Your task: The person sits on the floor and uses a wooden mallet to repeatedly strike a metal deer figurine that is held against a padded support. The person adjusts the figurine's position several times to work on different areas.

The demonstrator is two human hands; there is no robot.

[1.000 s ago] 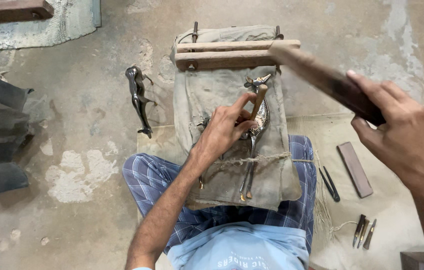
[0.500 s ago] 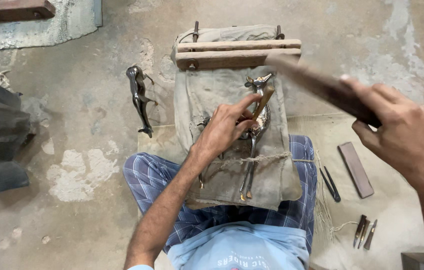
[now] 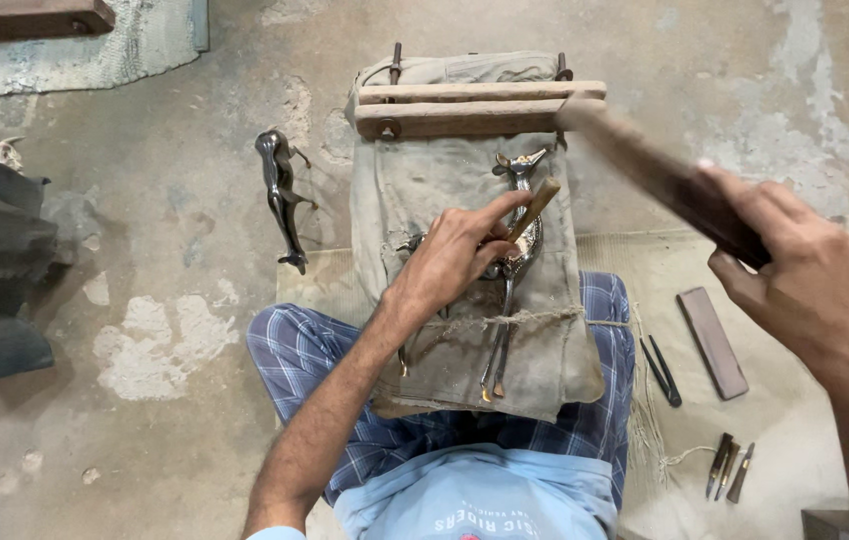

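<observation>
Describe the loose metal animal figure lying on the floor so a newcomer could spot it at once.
Start at the cloth-covered work block on the person's lap, with two wooden bars across its far end. Just off its left edge, on bare concrete, lies the dark metal figure. Unlike the similar figure under the left hand, it lies untouched and off the cloth.

Two metal animal figures [image 3: 283, 196] [image 3: 515, 240]; three small chisels [image 3: 727, 467]; one whetstone [image 3: 713, 342].

soft even daylight, raised stick motion-blurred [image 3: 665, 180]
</observation>
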